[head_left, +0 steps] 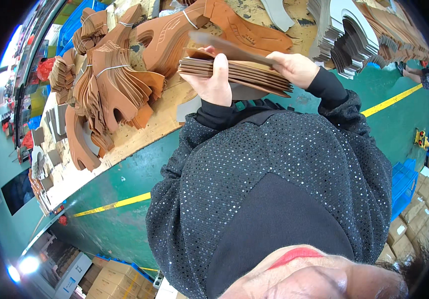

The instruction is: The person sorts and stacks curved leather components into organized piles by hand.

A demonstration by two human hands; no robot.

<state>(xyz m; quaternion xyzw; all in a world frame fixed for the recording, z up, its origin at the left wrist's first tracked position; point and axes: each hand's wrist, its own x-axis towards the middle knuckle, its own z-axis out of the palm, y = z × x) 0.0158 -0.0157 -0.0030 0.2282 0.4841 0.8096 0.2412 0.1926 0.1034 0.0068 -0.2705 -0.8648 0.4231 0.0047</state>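
My left hand point(209, 84) is wrapped round the left end of a stack of brown leather cut pieces point(254, 79), its thumb on top. The pieces lie edge-on and fan slightly apart toward the right. My right hand point(297, 69) pinches the right end of a single brown leather piece point(232, 49), blurred, which slants above the stack. Just beyond my hands, on the table, lie a tied bundle of curved tan leather pieces point(167, 37) and a wide tan piece point(247, 32).
More tied leather bundles point(117, 82) cover the left of the wooden table point(167, 117). Grey and white curved stacks point(344, 35) stand at the far right, beside brown ones point(394, 35). The green floor point(124, 219) has yellow lines; cartons point(117, 281) and a blue crate point(403, 187) stand on it.
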